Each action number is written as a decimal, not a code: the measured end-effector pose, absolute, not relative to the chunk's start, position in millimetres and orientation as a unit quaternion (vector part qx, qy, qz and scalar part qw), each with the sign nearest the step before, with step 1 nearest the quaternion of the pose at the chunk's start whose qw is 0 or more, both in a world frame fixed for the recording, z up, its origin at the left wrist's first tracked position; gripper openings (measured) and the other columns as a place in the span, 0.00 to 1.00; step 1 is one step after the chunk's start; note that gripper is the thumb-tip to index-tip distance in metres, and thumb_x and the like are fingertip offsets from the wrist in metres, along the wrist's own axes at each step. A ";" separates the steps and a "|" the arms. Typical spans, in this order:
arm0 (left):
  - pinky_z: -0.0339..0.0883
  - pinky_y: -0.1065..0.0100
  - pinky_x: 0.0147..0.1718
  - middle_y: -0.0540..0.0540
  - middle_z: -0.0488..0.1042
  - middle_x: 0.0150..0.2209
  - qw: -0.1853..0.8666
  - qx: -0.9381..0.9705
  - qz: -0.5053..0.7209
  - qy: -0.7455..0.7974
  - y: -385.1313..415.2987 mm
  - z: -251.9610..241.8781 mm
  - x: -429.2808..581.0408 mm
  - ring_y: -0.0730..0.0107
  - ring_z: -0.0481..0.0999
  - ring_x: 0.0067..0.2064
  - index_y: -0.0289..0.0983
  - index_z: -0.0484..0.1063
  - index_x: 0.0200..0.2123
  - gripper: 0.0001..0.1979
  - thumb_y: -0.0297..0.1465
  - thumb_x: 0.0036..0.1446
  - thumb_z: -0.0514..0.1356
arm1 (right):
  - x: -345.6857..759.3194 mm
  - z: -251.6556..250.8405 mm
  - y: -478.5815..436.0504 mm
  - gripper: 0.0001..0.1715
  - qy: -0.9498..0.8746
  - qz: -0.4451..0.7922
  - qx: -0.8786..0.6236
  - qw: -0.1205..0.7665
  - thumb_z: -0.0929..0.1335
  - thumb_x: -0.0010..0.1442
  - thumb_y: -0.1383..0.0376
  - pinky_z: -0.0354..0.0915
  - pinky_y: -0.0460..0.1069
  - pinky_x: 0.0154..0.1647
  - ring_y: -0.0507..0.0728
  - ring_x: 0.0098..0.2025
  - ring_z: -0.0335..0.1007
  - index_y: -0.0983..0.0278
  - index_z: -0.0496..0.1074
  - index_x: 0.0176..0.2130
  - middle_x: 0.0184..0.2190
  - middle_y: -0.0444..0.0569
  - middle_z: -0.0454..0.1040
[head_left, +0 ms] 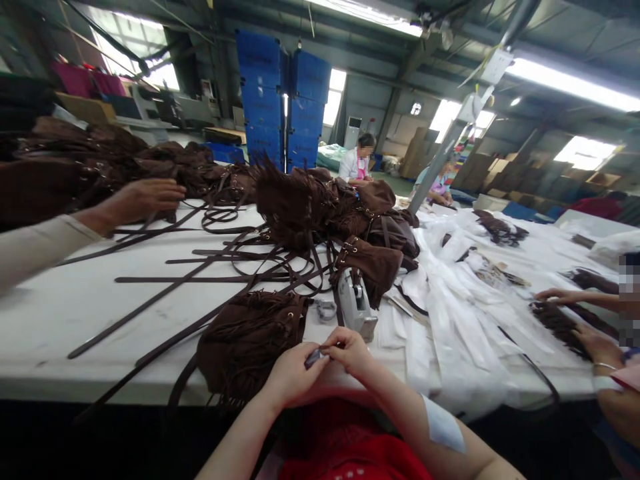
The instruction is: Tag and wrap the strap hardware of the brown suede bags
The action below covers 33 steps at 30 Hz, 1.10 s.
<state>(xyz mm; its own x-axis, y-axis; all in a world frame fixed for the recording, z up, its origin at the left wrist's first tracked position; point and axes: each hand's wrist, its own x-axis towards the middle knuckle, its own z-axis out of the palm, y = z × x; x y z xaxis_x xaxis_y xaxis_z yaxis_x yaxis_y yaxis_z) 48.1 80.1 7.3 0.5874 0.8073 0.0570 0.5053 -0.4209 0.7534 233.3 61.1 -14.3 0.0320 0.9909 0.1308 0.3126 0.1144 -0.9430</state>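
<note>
My left hand (293,375) is closed around a small dark grey piece (313,358) with a whitish edge, just past the table's front edge. My right hand (351,353) meets it there, thumb and finger pinched at the whitish end; what exactly they grip is too small to tell. Left of my hands a brown fringed bag (250,343) lies on the table, its metal eyelets showing. A grey tape dispenser (356,303) stands just beyond my right hand. Beside the dispenser sits a small clear-grey roll or loop (325,309).
Brown fringed bags (340,210) are heaped ahead, with long straps (165,280) trailing left over the white table (45,333). Clear plastic bags (445,313) spread to the right. Another person's arm (120,207) reaches in from the left; a co-worker's hands (597,340) handle dark fringe at right.
</note>
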 end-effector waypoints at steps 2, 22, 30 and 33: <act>0.62 0.59 0.44 0.42 0.80 0.38 0.329 0.824 0.212 0.410 79.5 13.2 49.3 0.53 0.74 0.42 0.42 0.78 0.38 0.13 0.40 0.59 0.56 | 233.1 -17.4 60.6 0.09 -0.586 0.359 -0.552 0.473 0.75 0.48 0.58 0.67 0.50 0.35 0.55 0.30 0.69 0.60 0.78 0.24 0.25 0.47 0.74; 0.60 0.70 0.30 0.48 0.78 0.28 0.408 0.821 0.179 0.357 88.9 -8.8 56.6 0.68 0.71 0.29 0.37 0.76 0.31 0.13 0.40 0.55 0.58 | 261.7 14.9 81.6 0.17 -0.586 0.563 -0.521 0.260 0.76 0.46 0.56 0.65 0.45 0.28 0.49 0.24 0.68 0.67 0.79 0.31 0.25 0.45 0.76; 0.55 0.69 0.28 0.50 0.73 0.25 0.400 0.814 0.195 0.373 87.5 -14.6 56.5 0.69 0.67 0.28 0.38 0.73 0.27 0.14 0.43 0.53 0.59 | 252.7 37.2 80.7 0.06 -0.784 0.314 -0.516 0.142 0.70 0.54 0.70 0.64 0.47 0.39 0.55 0.35 0.74 0.63 0.80 0.33 0.30 0.46 0.78; 0.54 0.69 0.27 0.50 0.71 0.23 0.412 0.806 0.196 0.378 87.7 -16.2 57.2 0.70 0.66 0.27 0.38 0.71 0.25 0.15 0.43 0.53 0.60 | 247.2 40.1 71.4 0.07 -0.840 0.191 -0.495 0.111 0.69 0.59 0.68 0.64 0.48 0.40 0.57 0.37 0.74 0.64 0.79 0.36 0.33 0.50 0.78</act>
